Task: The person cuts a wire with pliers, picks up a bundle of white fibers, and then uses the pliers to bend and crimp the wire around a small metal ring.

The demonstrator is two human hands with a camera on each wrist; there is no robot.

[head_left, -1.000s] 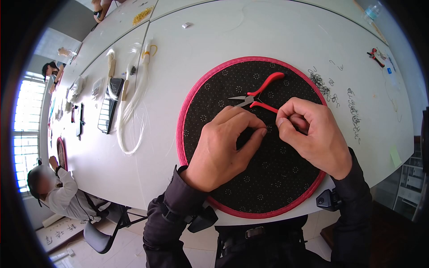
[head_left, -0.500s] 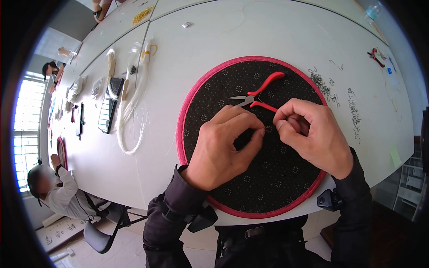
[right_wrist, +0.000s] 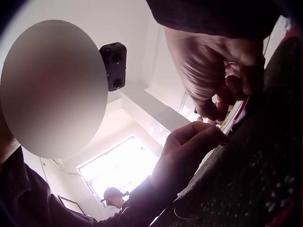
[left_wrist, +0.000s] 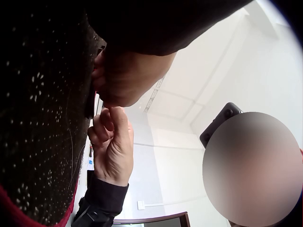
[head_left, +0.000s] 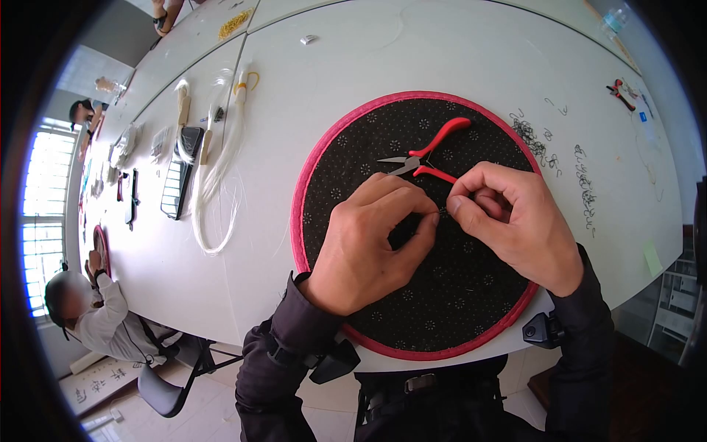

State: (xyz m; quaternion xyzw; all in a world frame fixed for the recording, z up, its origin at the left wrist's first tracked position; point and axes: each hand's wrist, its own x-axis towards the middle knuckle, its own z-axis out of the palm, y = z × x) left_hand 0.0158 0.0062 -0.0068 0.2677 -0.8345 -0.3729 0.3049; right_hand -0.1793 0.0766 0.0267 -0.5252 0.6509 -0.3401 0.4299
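Observation:
Over a round dark mat [head_left: 442,309] with a pink rim, the left hand [head_left: 372,243] pinches something very fine between thumb and forefinger. Close on its right, the right hand [head_left: 519,225] has curled fingers, its thumb and forefinger pinched together. A thin strand [left_wrist: 72,142] curves over the mat in the left wrist view; its ends cannot be traced. The right wrist view shows both sets of fingertips near each other, the object between them too small to make out. Red-handled pliers [head_left: 448,134] lie spread just beyond the hands, one handle ending beside the right forefinger.
Small dark hooks [head_left: 526,136] lie scattered right of the mat, with another pair of pliers [head_left: 622,97] farther off. Bundles of pale strands [head_left: 221,158] and a black-framed case [head_left: 177,180] are on the left. A person [head_left: 110,317] sits at the table's left side.
The right hand has moved slightly left, nearer the left hand, which stays almost still. At the far left, the seated person's hand has shifted a little upward.

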